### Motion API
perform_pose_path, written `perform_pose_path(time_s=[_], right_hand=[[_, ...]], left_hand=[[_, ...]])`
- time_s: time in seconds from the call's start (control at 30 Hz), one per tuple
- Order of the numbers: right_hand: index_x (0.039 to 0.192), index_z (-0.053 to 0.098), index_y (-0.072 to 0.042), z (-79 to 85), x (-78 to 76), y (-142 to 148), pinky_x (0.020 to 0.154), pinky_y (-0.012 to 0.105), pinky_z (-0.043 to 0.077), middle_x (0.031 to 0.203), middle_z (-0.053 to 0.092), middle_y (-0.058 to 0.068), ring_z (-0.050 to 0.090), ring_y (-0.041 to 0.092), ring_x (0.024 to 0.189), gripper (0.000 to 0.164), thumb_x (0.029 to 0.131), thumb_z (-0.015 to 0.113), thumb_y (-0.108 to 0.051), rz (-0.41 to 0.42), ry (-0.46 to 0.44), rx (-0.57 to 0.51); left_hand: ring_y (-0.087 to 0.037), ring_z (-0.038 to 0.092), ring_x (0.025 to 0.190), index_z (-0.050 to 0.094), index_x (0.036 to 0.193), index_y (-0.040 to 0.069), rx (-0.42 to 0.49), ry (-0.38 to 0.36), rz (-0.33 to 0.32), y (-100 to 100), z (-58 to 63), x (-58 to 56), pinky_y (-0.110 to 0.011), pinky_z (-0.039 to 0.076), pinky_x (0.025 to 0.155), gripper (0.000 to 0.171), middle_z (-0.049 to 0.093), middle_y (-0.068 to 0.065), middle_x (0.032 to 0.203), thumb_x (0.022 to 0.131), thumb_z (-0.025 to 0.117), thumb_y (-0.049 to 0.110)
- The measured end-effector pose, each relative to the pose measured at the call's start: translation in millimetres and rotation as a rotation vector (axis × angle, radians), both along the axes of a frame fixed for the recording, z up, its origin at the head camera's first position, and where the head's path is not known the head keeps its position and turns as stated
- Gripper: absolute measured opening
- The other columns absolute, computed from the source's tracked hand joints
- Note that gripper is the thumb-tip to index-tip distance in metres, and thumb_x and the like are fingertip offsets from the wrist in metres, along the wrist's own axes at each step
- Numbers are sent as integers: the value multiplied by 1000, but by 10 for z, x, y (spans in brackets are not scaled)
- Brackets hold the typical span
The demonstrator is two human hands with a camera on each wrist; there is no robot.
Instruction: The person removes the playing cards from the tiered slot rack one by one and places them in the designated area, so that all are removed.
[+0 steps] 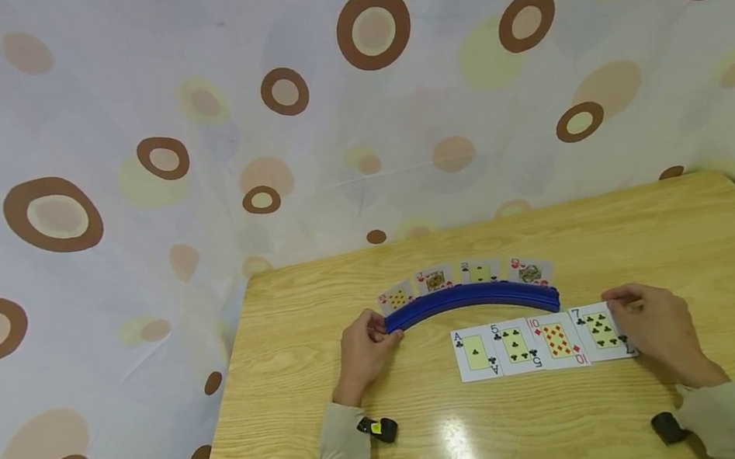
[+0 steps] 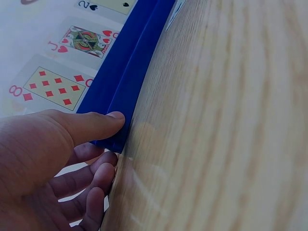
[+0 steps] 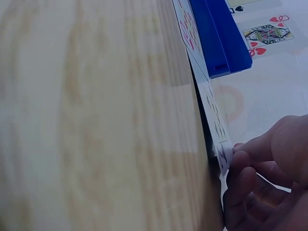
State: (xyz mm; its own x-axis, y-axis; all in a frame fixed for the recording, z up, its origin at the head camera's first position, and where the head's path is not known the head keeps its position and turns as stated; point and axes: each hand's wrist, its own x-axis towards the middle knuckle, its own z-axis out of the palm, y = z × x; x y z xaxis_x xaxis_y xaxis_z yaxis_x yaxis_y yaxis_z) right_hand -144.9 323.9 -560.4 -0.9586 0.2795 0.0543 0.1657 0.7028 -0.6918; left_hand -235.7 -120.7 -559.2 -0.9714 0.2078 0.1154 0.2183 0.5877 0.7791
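A curved blue card holder (image 1: 468, 295) stands on the table. Four cards would be several: the eight of diamonds (image 2: 54, 87), jack of hearts (image 2: 86, 41), two of spades (image 1: 479, 272) and queen of hearts (image 3: 267, 34) stand upright in it. My left hand (image 1: 362, 352) pinches the holder's left end, thumb on the front face. In front of it lies an overlapping row: ace of clubs (image 1: 475, 355), five of clubs (image 1: 514, 346), ten of diamonds (image 1: 556, 342) and seven of clubs (image 1: 599, 330). The seven's right edge is pinched by my right hand (image 1: 659, 326).
The light wooden table (image 1: 522, 427) reaches back to a pale curtain (image 1: 326, 133) with brown circles. Table edges run along the left and right. A black strap camera (image 1: 383, 429) sits on the left wrist, another camera (image 1: 668, 428) on the right.
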Motion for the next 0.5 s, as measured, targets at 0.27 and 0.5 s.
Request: perform_pose_path(time_s=[0.27, 0.5], right_hand=[[123, 75, 2, -5, 9, 5, 57, 25, 46, 108, 77, 25, 63, 15, 75, 29, 108, 62, -18, -2, -8, 2], [121, 76, 2, -1, 33, -7, 56, 26, 44, 104, 77, 24, 63, 16, 75, 27, 107, 63, -17, -8, 3, 8]], left_hand=[[-14, 67, 83, 69, 107, 4, -12, 2, 4, 1, 23, -4, -24, 55, 73, 24, 74, -13, 100, 96, 86, 17], [-15, 67, 83, 69, 107, 4, -13, 1, -5, 2, 1, -1, -23, 54, 73, 24, 74, -13, 101, 96, 86, 16]])
